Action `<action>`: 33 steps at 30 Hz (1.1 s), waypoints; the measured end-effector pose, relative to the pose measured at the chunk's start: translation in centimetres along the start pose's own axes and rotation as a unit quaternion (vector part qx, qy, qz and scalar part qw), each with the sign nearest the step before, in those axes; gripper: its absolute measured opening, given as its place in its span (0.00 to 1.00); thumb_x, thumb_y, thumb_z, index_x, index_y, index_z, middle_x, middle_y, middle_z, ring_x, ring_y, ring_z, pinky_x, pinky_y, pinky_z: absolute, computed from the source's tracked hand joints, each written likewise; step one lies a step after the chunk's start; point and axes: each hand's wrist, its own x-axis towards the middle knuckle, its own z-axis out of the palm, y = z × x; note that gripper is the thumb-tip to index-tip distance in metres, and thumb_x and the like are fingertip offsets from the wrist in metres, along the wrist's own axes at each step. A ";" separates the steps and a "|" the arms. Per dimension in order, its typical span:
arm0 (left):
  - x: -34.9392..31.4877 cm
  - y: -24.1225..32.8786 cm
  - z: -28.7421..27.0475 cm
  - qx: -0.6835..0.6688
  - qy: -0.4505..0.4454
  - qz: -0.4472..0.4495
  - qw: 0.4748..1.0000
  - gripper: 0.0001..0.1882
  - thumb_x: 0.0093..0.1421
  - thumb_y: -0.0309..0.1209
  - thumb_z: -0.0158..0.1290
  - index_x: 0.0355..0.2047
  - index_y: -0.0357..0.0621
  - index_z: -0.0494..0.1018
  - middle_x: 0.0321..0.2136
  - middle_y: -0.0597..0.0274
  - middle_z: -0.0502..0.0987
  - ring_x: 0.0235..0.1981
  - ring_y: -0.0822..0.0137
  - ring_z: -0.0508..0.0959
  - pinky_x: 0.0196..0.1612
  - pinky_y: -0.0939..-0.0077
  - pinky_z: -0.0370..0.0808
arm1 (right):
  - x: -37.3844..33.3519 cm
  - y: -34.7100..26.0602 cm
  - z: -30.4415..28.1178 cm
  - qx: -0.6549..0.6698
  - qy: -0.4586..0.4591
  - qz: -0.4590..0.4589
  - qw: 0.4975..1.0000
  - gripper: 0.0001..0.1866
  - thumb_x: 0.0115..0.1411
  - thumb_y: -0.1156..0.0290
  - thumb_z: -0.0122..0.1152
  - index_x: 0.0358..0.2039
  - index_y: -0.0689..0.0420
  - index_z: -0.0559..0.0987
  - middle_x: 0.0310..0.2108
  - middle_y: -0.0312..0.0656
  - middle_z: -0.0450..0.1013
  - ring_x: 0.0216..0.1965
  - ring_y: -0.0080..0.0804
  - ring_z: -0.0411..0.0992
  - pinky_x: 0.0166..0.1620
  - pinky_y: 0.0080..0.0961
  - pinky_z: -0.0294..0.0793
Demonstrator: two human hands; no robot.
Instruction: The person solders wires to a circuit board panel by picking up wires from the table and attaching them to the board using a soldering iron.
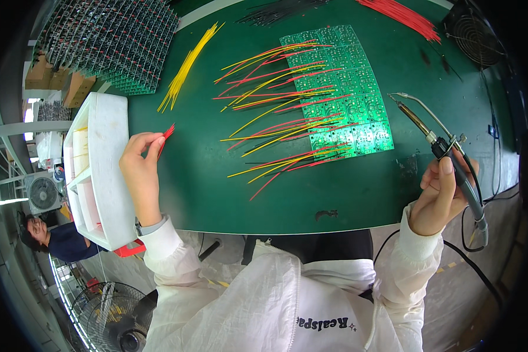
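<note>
In my left hand, a small bunch of red wires is pinched between thumb and fingers, over the left part of the green table. My right hand grips a soldering iron with a thin metal feed tube beside its tip; the tip points up and left, apart from the boards. Between my hands lies a panel of green circuit boards. Rows of red and yellow wires stick out from it to the left, their right ends over the boards. Whether each wire is fixed I cannot tell.
A white divided bin stands at the table's left edge. Beyond lie yellow wires, black wires and red wires. Stacked boards rise at far left, a small fan at far right. The iron's cable hangs right. A person is at left.
</note>
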 end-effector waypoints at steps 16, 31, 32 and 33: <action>-7.6 15.6 4.2 -0.217 -0.146 0.204 0.943 0.11 0.45 0.13 0.54 0.30 0.38 0.75 0.27 0.59 0.73 0.28 0.67 0.73 0.31 0.78 0.69 | -0.2 -0.1 -1.2 -0.019 -0.041 0.024 0.999 0.14 0.51 0.75 0.59 0.36 0.63 0.67 0.23 0.40 0.65 0.15 0.21 0.62 0.18 0.14 0.59; -6.7 18.2 9.7 -0.176 -0.047 0.293 0.938 0.10 0.41 0.15 0.60 0.26 0.36 0.75 0.30 0.60 0.73 0.30 0.65 0.74 0.31 0.76 0.71 | -0.9 0.0 -2.3 0.007 -0.043 0.029 0.999 0.19 0.43 0.63 0.59 0.28 0.63 0.64 0.14 0.40 0.62 0.09 0.17 0.56 0.16 0.12 0.55; -6.8 18.1 9.9 -0.174 -0.041 0.293 0.939 0.10 0.41 0.15 0.60 0.26 0.36 0.75 0.30 0.60 0.74 0.30 0.65 0.74 0.31 0.76 0.71 | -0.9 0.2 -2.4 0.020 -0.046 0.025 0.998 0.19 0.43 0.63 0.59 0.27 0.63 0.64 0.14 0.39 0.62 0.09 0.17 0.56 0.16 0.12 0.55; -6.8 18.2 10.0 -0.172 -0.044 0.294 0.939 0.10 0.41 0.15 0.60 0.26 0.36 0.75 0.30 0.60 0.74 0.30 0.65 0.74 0.31 0.76 0.71 | -1.0 0.4 -2.7 0.021 -0.044 0.028 0.998 0.19 0.43 0.63 0.59 0.27 0.63 0.64 0.14 0.39 0.62 0.09 0.17 0.56 0.16 0.12 0.55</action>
